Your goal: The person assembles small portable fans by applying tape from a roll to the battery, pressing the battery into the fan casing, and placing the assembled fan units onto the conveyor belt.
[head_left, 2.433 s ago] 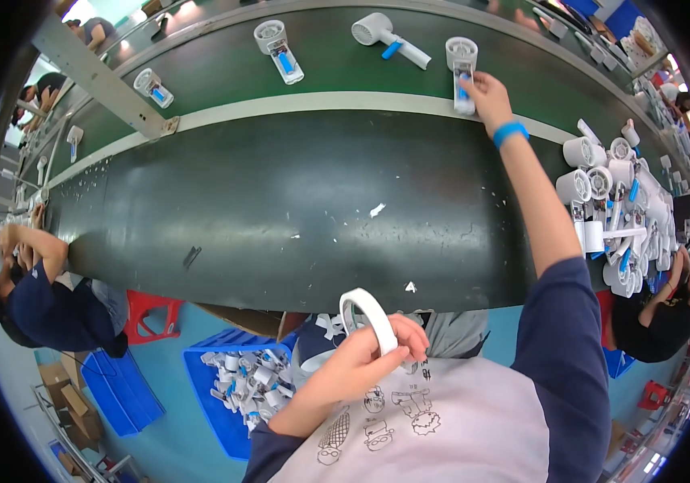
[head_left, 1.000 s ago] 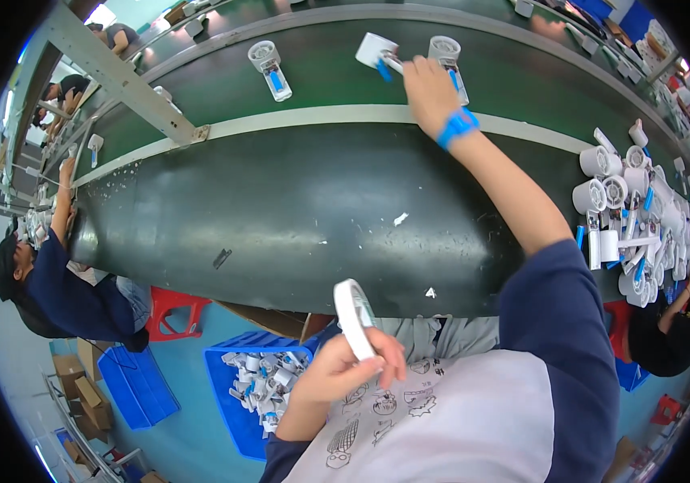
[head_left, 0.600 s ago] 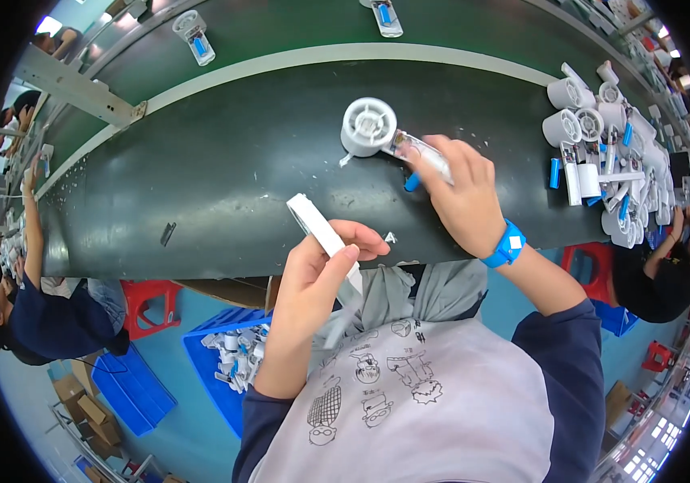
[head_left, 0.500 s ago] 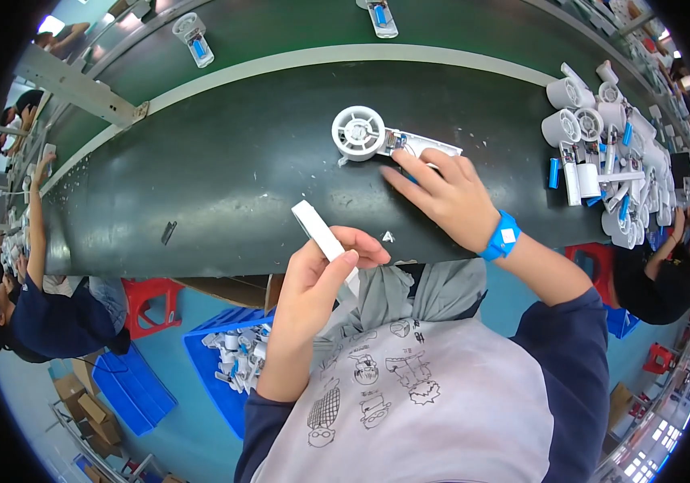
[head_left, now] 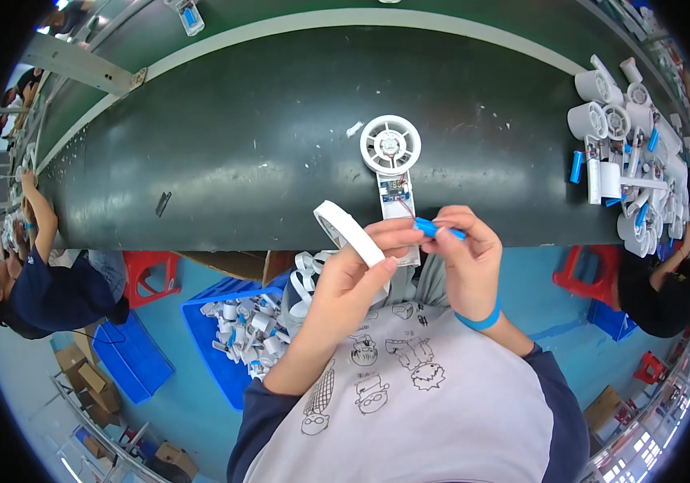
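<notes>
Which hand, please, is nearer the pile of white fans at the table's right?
Right. The right hand is left of the pile; the left hand is farther left, holding white tape.

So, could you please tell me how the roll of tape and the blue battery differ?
The roll of tape is a white ring; the battery is a slim blue cylinder. The roll of tape looks larger, the battery smaller. The left hand holds the roll of tape; the right hand pinches the battery. Both are in hand.

No readable text, labels, numbers or signs. Shirt (head_left: 466, 394) front: line drawings (head_left: 371, 396), small dark marks (head_left: 423, 309) above, too tiny to read.
</notes>
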`<move>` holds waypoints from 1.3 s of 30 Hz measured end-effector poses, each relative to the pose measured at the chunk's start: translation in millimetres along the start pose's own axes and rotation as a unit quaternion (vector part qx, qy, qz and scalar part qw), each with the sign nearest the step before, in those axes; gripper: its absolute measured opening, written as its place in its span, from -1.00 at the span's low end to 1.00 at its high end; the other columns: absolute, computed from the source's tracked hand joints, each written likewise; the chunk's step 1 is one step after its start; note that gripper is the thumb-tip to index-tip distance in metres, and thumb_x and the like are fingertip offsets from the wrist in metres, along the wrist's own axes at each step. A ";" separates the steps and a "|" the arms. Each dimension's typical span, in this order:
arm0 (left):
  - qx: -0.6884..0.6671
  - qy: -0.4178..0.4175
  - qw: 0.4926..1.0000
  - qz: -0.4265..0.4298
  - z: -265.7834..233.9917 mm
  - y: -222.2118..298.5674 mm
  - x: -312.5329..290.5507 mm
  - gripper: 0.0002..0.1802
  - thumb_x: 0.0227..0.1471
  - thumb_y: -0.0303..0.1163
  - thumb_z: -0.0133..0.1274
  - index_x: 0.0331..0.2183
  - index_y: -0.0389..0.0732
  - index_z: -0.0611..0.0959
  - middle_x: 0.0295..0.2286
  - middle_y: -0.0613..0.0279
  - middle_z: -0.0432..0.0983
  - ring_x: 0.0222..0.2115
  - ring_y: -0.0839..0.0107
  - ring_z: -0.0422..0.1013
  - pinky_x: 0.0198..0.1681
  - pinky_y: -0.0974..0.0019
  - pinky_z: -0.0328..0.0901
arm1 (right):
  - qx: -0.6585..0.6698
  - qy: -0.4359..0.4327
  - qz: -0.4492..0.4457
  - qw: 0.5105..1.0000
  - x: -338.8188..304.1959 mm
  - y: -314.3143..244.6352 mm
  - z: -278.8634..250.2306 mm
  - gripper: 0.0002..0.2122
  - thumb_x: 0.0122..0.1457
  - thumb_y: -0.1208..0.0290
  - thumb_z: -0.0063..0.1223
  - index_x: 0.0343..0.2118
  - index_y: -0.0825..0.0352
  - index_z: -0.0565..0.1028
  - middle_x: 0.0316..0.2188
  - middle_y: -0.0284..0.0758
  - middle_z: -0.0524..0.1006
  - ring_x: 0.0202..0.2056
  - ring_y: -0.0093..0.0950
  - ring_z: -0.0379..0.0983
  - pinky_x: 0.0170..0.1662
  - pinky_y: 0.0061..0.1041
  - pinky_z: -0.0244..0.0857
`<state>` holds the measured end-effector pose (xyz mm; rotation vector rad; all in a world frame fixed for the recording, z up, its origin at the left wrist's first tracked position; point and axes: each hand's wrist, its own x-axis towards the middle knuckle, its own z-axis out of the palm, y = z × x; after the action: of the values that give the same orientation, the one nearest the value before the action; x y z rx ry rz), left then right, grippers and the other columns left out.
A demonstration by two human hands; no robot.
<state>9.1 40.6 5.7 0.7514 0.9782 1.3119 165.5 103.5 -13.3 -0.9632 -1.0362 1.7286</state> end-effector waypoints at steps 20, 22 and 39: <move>-0.023 0.027 0.997 -0.067 -4.5 10.7 -17.0 -0.68 0.09 -0.57 -0.17 -0.15 -0.38 0.59 -0.06 0.12 0.31 -0.13 0.40 0.35 -0.03 0.34 0.25 | -0.198 -0.094 0.011 0.976 -0.6 -25.6 0.2 -0.78 -0.01 0.56 0.18 -0.25 0.35 0.48 -0.19 -0.24 0.48 -0.26 -0.51 0.41 -0.22 -0.56 0.28; -0.028 0.016 0.998 -0.055 -7.8 8.5 -16.7 -0.68 0.09 -0.57 -0.16 -0.15 -0.38 0.59 -0.05 0.10 0.30 -0.13 0.39 0.35 -0.04 0.33 0.26 | -0.296 -0.187 -0.099 0.931 12.7 -39.5 -2.6 -0.68 -0.07 0.55 0.23 -0.19 0.36 0.48 -0.13 -0.26 0.48 -0.22 -0.45 0.42 -0.17 -0.51 0.28; 0.066 -0.134 0.972 -0.180 -5.9 17.5 -6.9 -0.67 0.00 -0.69 -0.15 -0.13 -0.36 0.33 -0.37 0.14 0.49 -0.23 0.40 0.45 -0.13 0.33 0.32 | -0.226 -0.283 -0.151 0.920 29.4 -20.6 -7.5 -0.45 -0.34 0.42 0.45 -0.15 0.41 0.53 -0.17 -0.17 0.54 -0.31 -0.43 0.39 -0.27 -0.51 0.27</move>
<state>-3.6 35.6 19.9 0.7861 0.9363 0.8128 169.0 138.3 -2.1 -0.5192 -1.9178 1.5610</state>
